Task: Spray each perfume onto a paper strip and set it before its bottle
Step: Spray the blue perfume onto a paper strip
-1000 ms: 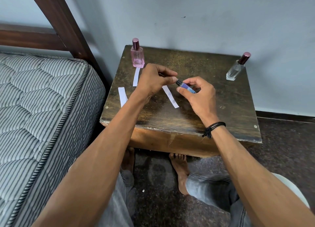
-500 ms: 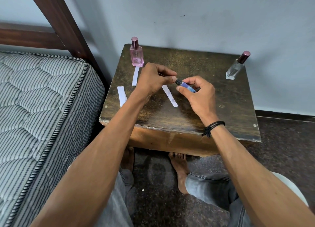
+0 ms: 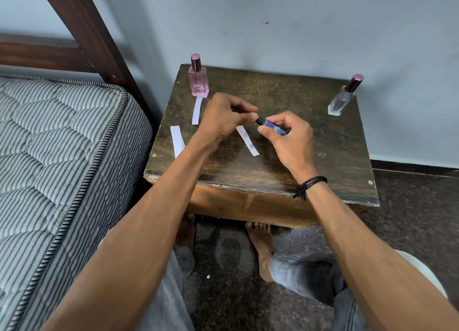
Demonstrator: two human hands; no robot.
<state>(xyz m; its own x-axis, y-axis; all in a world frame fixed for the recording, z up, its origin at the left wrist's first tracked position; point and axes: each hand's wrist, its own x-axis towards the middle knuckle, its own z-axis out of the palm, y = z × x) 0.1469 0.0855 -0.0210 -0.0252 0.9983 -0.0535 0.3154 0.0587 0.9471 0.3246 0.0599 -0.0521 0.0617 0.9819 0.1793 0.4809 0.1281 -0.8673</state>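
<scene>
Holding vial (image 3: 272,127) in right hand (image 3: 290,142) grip, long axis pointing left; left hand (image 3: 223,118) pinches its cap end (cap itself hidden).

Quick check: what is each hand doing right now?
Left hand: closed, pinching the dark end of the blue bottle.
Right hand: closed on the blue bottle.

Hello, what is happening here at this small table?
A person is testing perfumes on paper strips. The right hand holds a small blue bottle sideways above the table, and the left hand grips its dark tip. One strip lies before the pink bottle, another lies under the hands, and spare strips lie left. The clear bottle has no strip yet.
</scene>
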